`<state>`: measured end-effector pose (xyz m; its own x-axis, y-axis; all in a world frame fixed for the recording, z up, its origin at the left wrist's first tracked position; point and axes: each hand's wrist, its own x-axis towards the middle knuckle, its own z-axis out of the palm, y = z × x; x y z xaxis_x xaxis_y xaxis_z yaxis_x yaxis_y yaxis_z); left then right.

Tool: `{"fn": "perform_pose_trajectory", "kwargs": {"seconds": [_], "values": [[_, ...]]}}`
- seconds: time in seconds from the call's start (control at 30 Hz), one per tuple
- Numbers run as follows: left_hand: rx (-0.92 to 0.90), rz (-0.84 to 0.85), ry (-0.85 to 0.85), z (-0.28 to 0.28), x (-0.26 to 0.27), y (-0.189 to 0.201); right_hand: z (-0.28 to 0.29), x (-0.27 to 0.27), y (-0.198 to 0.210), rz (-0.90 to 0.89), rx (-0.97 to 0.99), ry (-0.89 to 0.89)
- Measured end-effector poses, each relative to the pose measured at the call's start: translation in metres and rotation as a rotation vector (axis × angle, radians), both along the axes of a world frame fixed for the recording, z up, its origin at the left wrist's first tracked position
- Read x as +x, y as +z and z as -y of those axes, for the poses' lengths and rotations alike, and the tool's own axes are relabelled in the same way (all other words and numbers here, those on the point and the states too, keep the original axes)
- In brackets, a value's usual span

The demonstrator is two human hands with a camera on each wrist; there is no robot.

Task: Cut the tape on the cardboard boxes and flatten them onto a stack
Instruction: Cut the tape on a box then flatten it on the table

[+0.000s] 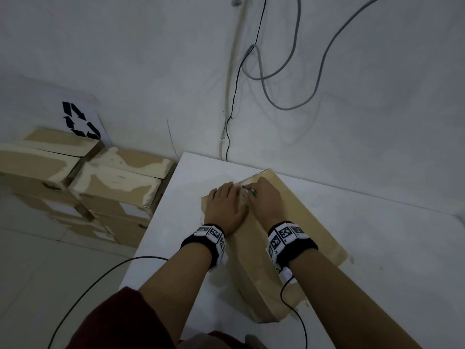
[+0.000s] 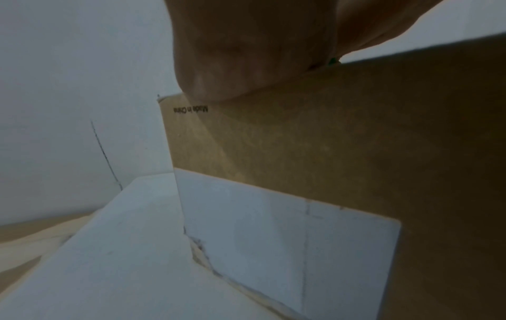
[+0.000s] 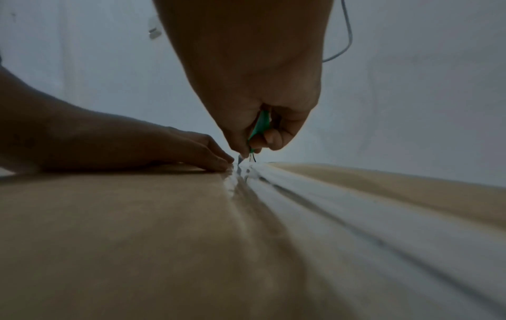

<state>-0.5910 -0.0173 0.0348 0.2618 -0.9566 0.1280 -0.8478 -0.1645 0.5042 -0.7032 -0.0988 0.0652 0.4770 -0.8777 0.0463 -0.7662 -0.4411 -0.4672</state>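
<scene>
A long brown cardboard box (image 1: 297, 222) lies on the white table (image 1: 377, 235), with a glossy clear tape seam (image 3: 254, 186) running along its top. My left hand (image 1: 226, 205) lies flat on the box top beside the seam, fingers straight and pressing down. My right hand (image 1: 264, 200) grips a small green-handled cutter (image 3: 260, 127), its blade tip touching the tape at the box's far end, right next to the left fingertips (image 3: 219, 162). A white label (image 2: 287, 238) covers part of the box's side.
Several taped cardboard boxes (image 1: 113, 182) are stacked on the floor to the left, below a recycling sign (image 1: 80, 119) on the wall. Grey and black cables (image 1: 264, 79) hang on the wall behind the table. A black wire (image 1: 100, 280) trails off the table's left edge.
</scene>
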Motion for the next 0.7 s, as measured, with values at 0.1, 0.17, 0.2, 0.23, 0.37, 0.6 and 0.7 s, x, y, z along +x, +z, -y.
{"fn": "perform_pose_trajectory", "kwargs": {"seconds": [0.1, 0.17, 0.2, 0.23, 0.37, 0.6, 0.7], "values": [[0.013, 0.007, -0.005, 0.0, -0.001, 0.0, 0.001, -0.003, -0.003, 0.011, 0.029, -0.017], [0.013, 0.012, -0.007, 0.001, 0.0, -0.001, 0.001, -0.008, -0.004, 0.004, 0.024, -0.019], [0.013, 0.015, -0.008, 0.001, 0.0, -0.001, 0.001, -0.011, -0.005, -0.005, 0.017, -0.018], [0.012, 0.02, -0.008, 0.001, 0.0, -0.002, 0.0, -0.013, -0.005, -0.016, 0.012, -0.016], [0.016, 0.029, -0.017, 0.001, 0.0, -0.001, -0.002, -0.007, -0.007, -0.021, 0.004, -0.019], [0.03, 0.052, -0.011, 0.002, 0.0, -0.003, -0.006, -0.012, -0.01, -0.057, 0.021, -0.053], [0.053, 0.066, -0.015, 0.003, 0.0, -0.003, -0.012, -0.031, -0.014, -0.058, 0.015, -0.061]]}}
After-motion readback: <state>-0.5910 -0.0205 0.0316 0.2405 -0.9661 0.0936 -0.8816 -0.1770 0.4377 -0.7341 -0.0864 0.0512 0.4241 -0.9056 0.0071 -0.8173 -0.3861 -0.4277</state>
